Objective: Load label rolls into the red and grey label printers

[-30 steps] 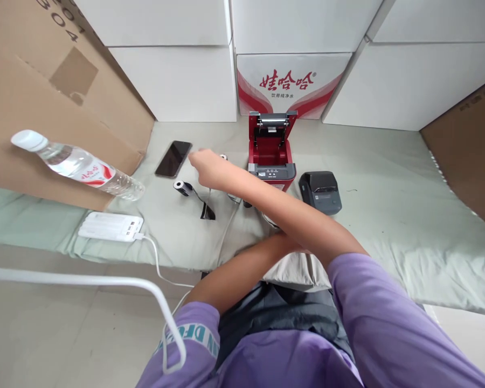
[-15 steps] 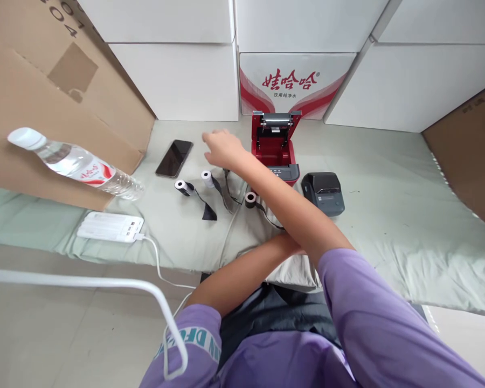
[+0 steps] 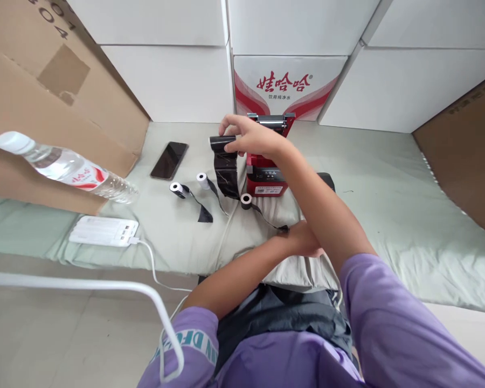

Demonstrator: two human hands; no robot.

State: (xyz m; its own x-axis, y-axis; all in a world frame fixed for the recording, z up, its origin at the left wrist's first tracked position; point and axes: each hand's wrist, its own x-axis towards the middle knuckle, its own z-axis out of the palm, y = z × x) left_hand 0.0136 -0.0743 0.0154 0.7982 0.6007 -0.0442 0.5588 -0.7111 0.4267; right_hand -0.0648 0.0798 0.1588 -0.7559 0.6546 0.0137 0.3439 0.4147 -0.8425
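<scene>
My right hand (image 3: 250, 137) is raised in front of the open red printer (image 3: 267, 175) and pinches the top of a wide black ribbon strip (image 3: 226, 167), which hangs down to the bedding. My right arm crosses over my left. My left hand (image 3: 305, 241), partly hidden under that arm, rests on the bedding and pinches the black tail end (image 3: 283, 229) of a ribbon that runs from a small roll (image 3: 246, 200). Two more small rolls (image 3: 175, 188) (image 3: 202, 179) with black tails lie to the left.
A black printer (image 3: 327, 180) sits behind my right arm. A phone (image 3: 170, 160), a water bottle (image 3: 64, 167) and a white power bank (image 3: 104, 230) with a cable lie at the left. Cardboard (image 3: 44, 97) and white boxes (image 3: 173, 81) wall the bedding. A white tube (image 3: 105, 283) crosses below.
My right hand rose from the rolls on the bedding toward the red printer, taking a black ribbon strip up with it. My left hand has come into view from under my right arm.
</scene>
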